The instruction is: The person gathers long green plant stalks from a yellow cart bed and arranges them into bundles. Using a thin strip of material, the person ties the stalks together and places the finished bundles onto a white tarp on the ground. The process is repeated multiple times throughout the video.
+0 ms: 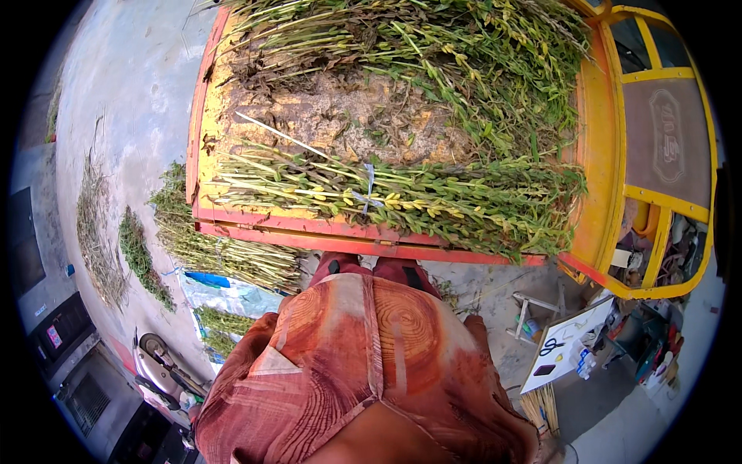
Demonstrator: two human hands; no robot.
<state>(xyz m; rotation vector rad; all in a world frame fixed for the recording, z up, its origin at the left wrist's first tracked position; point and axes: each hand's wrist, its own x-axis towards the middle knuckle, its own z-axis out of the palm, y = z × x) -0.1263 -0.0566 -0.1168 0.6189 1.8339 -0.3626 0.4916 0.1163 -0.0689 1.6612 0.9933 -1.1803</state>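
Observation:
Neither of my hands shows; both arms hang at my sides in the loose reddish-brown sleeves of my shirt (332,332). Right in front of me, along the near edge of a yellow and red truck bed (210,124), lies a bundle of green leafy stalks (464,197). A pale tie (369,188) goes round its middle. Bare stem ends point left and leafy tops right. Farther back on the bed is a larger heap of loose stalks (479,58), and between the two the bed's worn floor carries scattered leaf bits.
The yellow cab frame (618,155) closes off the bed's right end. On the ground at left lie more stalk bundles (224,243) and a blue-white sheet (209,290). A scooter (158,371) stands lower left. To the right is a white-topped table (568,340) with scissors (551,346).

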